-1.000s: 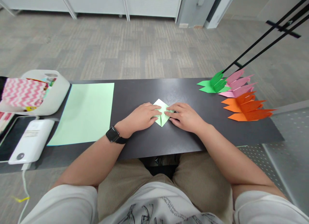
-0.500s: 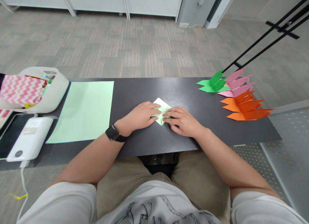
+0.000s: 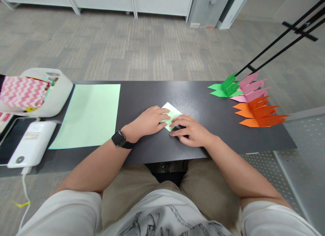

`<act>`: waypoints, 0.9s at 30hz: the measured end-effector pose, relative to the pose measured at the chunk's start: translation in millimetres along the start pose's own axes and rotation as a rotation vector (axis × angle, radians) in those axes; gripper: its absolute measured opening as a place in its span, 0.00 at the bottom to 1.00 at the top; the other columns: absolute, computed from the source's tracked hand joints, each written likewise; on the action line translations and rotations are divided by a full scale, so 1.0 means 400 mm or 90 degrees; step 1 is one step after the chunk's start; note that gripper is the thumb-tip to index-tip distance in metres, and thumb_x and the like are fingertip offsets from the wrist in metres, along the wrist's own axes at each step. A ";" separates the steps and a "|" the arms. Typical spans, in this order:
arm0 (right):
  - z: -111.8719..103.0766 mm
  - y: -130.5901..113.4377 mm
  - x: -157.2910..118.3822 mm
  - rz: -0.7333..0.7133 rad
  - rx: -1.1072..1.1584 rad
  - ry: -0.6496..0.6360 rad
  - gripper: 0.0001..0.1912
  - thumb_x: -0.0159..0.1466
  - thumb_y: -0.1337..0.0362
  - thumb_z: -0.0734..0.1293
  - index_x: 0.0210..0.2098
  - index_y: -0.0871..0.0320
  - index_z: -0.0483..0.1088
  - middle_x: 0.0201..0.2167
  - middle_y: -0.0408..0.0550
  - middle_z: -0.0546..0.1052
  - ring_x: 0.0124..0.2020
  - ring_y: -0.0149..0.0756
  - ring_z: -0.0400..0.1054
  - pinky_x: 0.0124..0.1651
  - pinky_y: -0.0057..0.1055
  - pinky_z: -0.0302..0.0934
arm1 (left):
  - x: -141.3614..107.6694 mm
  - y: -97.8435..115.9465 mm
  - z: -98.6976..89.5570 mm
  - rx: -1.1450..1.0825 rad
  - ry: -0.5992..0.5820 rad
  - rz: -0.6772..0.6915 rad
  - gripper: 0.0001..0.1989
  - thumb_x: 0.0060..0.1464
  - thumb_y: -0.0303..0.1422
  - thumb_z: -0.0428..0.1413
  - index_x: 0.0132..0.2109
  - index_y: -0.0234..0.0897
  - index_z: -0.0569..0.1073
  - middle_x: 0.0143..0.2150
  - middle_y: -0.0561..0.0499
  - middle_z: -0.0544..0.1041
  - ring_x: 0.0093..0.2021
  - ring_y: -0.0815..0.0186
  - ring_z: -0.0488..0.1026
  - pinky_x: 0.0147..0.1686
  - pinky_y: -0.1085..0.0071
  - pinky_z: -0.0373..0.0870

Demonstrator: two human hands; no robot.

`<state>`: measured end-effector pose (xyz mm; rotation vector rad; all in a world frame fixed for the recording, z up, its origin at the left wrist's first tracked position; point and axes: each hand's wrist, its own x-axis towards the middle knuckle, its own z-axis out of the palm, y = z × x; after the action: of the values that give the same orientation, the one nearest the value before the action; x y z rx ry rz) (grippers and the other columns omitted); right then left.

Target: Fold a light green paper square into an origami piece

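A small piece of pale green origami paper (image 3: 170, 114), folded into a diamond with a whitish upper part, lies on the dark table. My left hand (image 3: 149, 121) comes in from the left and holds it down with the fingertips, covering its left side. At its right edge is my right hand (image 3: 191, 130), the fingers slightly bent and apart. The upper fingers of that hand touch the paper, while a lower one reaches past the bottom corner. The fingers hide parts of the creases.
Pale green sheets (image 3: 88, 115) lie to the left. Beyond them stand a white basket (image 3: 59, 95) with packets, a white power bank (image 3: 32, 144) and a dark tablet (image 3: 12, 137). On the right are folded paper figures in green (image 3: 227, 88), pink (image 3: 250, 88) and orange (image 3: 259, 114).
My right hand has shifted slightly down and its fingers have spread, uncovering more of the paper's right side. The paper looks flatter near its lower corner. My left hand stays in place.
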<state>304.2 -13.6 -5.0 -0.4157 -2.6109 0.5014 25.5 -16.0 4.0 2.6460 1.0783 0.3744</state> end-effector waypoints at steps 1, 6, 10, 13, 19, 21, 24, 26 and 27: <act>0.000 0.002 -0.001 0.004 0.009 0.015 0.19 0.67 0.70 0.67 0.51 0.45 0.83 0.54 0.47 0.82 0.59 0.45 0.75 0.68 0.53 0.64 | 0.000 0.000 -0.001 0.001 0.000 0.000 0.16 0.72 0.34 0.56 0.60 0.39 0.82 0.68 0.44 0.77 0.60 0.53 0.75 0.64 0.53 0.70; -0.001 0.023 -0.014 0.054 -0.041 0.084 0.17 0.68 0.68 0.69 0.53 0.45 0.82 0.54 0.47 0.83 0.58 0.47 0.75 0.64 0.53 0.67 | 0.001 0.001 0.001 -0.002 0.002 0.001 0.16 0.71 0.35 0.56 0.60 0.39 0.81 0.68 0.43 0.77 0.62 0.52 0.75 0.65 0.52 0.69; 0.003 0.027 -0.017 0.054 -0.061 0.030 0.17 0.69 0.66 0.69 0.54 0.45 0.82 0.56 0.47 0.82 0.60 0.48 0.73 0.65 0.54 0.65 | 0.001 -0.002 0.006 -0.007 0.009 0.004 0.16 0.71 0.35 0.56 0.60 0.39 0.80 0.68 0.42 0.77 0.63 0.53 0.75 0.66 0.53 0.68; 0.005 0.024 -0.014 0.055 -0.053 0.006 0.17 0.69 0.66 0.69 0.54 0.45 0.82 0.56 0.49 0.81 0.60 0.48 0.73 0.66 0.54 0.64 | 0.000 -0.004 0.008 -0.009 0.013 0.006 0.17 0.71 0.34 0.55 0.61 0.40 0.79 0.69 0.42 0.76 0.64 0.53 0.75 0.66 0.53 0.68; 0.000 0.021 -0.011 0.066 -0.033 -0.006 0.18 0.69 0.66 0.68 0.55 0.44 0.82 0.57 0.50 0.80 0.59 0.47 0.74 0.65 0.54 0.64 | -0.001 0.001 0.003 -0.006 0.011 0.011 0.17 0.71 0.34 0.54 0.62 0.39 0.78 0.69 0.42 0.76 0.64 0.52 0.75 0.65 0.52 0.68; 0.000 0.020 -0.011 0.061 -0.037 -0.009 0.18 0.70 0.66 0.68 0.55 0.44 0.82 0.57 0.50 0.80 0.59 0.47 0.74 0.65 0.54 0.64 | 0.000 0.003 0.000 -0.005 0.007 0.005 0.18 0.71 0.34 0.55 0.63 0.39 0.78 0.69 0.42 0.76 0.64 0.52 0.75 0.65 0.52 0.68; -0.001 0.018 -0.010 0.056 -0.043 -0.013 0.19 0.70 0.65 0.67 0.56 0.44 0.82 0.58 0.50 0.79 0.59 0.46 0.73 0.65 0.54 0.64 | 0.001 0.004 -0.001 -0.006 0.001 0.004 0.18 0.71 0.34 0.55 0.63 0.38 0.78 0.70 0.41 0.75 0.64 0.52 0.74 0.66 0.52 0.68; -0.001 0.017 -0.011 0.053 -0.046 -0.015 0.19 0.70 0.66 0.67 0.56 0.44 0.82 0.58 0.50 0.79 0.60 0.47 0.73 0.65 0.54 0.64 | 0.001 0.004 -0.001 -0.006 -0.003 0.004 0.18 0.71 0.34 0.54 0.63 0.38 0.78 0.70 0.41 0.75 0.64 0.52 0.74 0.66 0.52 0.67; -0.002 0.018 -0.011 0.049 -0.048 -0.016 0.19 0.69 0.66 0.67 0.56 0.44 0.82 0.58 0.50 0.79 0.60 0.47 0.73 0.65 0.54 0.64 | 0.002 0.003 -0.001 -0.005 -0.004 0.003 0.18 0.71 0.34 0.55 0.63 0.38 0.78 0.70 0.42 0.75 0.64 0.52 0.74 0.66 0.52 0.67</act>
<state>309.8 -8.7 -9.0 -0.5403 -2.6514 0.4378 26.7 -16.4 5.0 2.6420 1.0657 0.3702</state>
